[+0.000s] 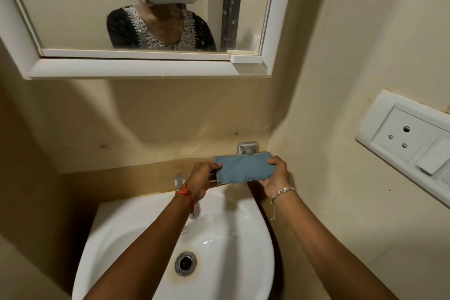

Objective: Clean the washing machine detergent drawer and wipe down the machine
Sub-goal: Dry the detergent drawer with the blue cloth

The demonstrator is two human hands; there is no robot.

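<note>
Above one white sink [226,238], two hands hold one folded blue cloth [242,169] by its ends: left hand [201,179] grip pinching the left end, right hand [276,175] grip pinching the right, below one metal wall bracket [247,148].

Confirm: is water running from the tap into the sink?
No, the sink looks dry, and both hands hold a blue cloth above it.

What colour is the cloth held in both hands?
The cloth is plain muted blue, seen in the head view.
</note>
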